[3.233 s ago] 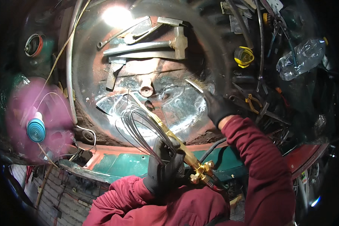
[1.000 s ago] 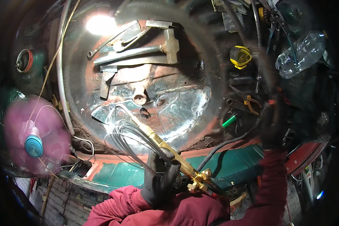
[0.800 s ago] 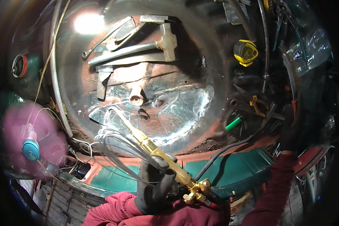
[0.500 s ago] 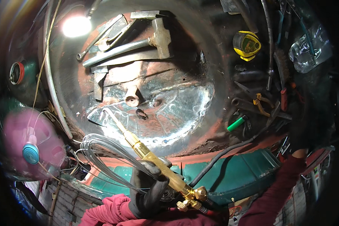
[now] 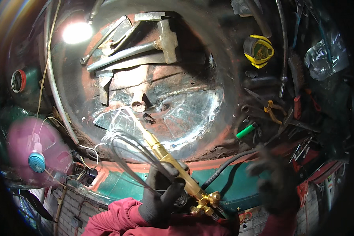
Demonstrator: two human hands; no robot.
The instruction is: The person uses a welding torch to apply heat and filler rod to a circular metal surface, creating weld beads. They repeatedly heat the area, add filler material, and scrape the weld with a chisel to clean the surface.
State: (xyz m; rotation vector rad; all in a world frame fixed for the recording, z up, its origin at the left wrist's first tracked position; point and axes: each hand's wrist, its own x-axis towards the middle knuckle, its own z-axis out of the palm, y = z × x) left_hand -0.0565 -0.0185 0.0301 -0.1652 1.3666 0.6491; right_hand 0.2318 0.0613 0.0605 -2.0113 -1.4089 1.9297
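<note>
My left hand [image 5: 161, 200], in a dark glove, is closed round the brass body of a gas torch [image 5: 173, 167]. A loose coil of thin grey wire [image 5: 122, 142] is gripped along with it. The torch's thin tip points away to the upper left, over a scraped metal patch. Two brass valve knobs [image 5: 212, 198] sit at its near end, where hoses join. My right hand [image 5: 277, 183], also gloved, is blurred at the right, with its fingers apart and nothing visible in them. Nearest to it lies a green lighter [image 5: 246, 131].
In the round recess beyond lie a hammer [image 5: 167, 41] and several metal pieces. Pliers [image 5: 273, 110], a red-handled wire brush [image 5: 297, 98] and a yellow tape measure [image 5: 259, 51] lie at right. A pink respirator mask [image 5: 53, 145] is at left; a bright lamp [image 5: 78, 33] shines beyond.
My right hand has come out of the dark at the far right and moved left, toward the middle. My left hand has shifted slightly right with the torch, and the wire coil has swung.
</note>
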